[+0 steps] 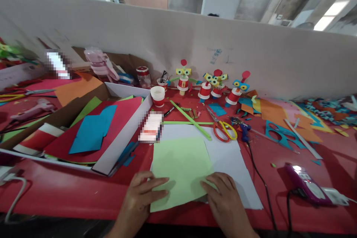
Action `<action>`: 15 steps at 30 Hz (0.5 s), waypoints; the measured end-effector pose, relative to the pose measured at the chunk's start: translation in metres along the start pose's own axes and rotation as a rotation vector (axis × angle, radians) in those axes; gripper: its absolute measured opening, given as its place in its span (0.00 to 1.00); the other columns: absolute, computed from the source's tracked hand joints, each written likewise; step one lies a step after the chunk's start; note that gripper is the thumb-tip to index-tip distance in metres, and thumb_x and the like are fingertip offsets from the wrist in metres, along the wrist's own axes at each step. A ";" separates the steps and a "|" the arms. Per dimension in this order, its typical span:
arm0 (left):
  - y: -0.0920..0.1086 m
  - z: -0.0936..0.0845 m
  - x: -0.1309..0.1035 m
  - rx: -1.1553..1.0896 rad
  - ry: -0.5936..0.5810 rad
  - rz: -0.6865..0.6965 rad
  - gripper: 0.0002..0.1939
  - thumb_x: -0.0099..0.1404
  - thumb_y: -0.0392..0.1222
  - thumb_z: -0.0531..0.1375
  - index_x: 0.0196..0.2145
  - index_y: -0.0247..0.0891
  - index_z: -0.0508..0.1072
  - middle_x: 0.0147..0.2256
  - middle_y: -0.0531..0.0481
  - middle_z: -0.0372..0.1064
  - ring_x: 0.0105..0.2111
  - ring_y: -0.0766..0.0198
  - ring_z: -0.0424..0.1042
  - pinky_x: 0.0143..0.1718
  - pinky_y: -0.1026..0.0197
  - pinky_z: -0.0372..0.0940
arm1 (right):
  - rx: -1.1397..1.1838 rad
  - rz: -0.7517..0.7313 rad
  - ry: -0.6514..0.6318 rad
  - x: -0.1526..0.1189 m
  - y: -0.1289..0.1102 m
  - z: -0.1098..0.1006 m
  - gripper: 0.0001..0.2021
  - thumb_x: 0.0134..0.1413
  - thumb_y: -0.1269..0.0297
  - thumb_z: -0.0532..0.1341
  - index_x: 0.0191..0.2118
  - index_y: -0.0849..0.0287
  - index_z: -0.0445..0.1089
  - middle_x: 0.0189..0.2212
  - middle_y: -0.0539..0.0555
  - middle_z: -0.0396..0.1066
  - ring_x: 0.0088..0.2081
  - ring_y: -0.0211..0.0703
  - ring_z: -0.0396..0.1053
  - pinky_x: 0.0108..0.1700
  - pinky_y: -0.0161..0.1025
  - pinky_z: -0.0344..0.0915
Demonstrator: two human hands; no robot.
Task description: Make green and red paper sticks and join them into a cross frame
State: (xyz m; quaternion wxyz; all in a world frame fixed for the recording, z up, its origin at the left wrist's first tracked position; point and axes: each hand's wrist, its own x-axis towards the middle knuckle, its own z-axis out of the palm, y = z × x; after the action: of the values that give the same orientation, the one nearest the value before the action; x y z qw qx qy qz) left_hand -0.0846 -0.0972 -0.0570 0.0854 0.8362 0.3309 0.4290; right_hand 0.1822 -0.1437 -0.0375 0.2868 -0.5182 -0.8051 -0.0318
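Note:
A light green sheet of paper (181, 163) lies over white sheets (227, 160), its near edge slightly raised at the table's front. At its left edge is my left hand (142, 197), with two fingers stretched over the top of the sheet and the thumb hidden. My right hand (223, 193) grips the lower right edge, fingers bent on top and thumb out of sight. Just beyond the white sheets lie scissors (223, 128) with red and yellow handles and a bright green strip (192, 121).
On the left stands a white box (125, 134) of coloured paper. Several paper-cup figures (183, 81) line the wall, near a paper cup (158, 96). To the right are a blue glue gun (245, 132) with its cord, blue paper scraps (284, 135) and a purple device (306, 186).

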 end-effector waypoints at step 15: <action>0.011 -0.087 0.021 0.386 0.277 -0.070 0.23 0.62 0.28 0.55 0.51 0.47 0.73 0.57 0.50 0.67 0.51 0.58 0.71 0.53 0.56 0.68 | 0.024 -0.273 0.226 0.019 0.030 -0.002 0.10 0.60 0.72 0.55 0.40 0.58 0.74 0.29 0.52 0.78 0.33 0.40 0.74 0.38 0.38 0.71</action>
State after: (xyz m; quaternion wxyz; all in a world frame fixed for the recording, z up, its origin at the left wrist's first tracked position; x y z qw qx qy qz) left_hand -0.1382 -0.1052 0.0153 -0.1076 0.7580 0.4443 0.4652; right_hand 0.2030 -0.1151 -0.0341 0.3748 -0.3938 -0.8308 -0.1189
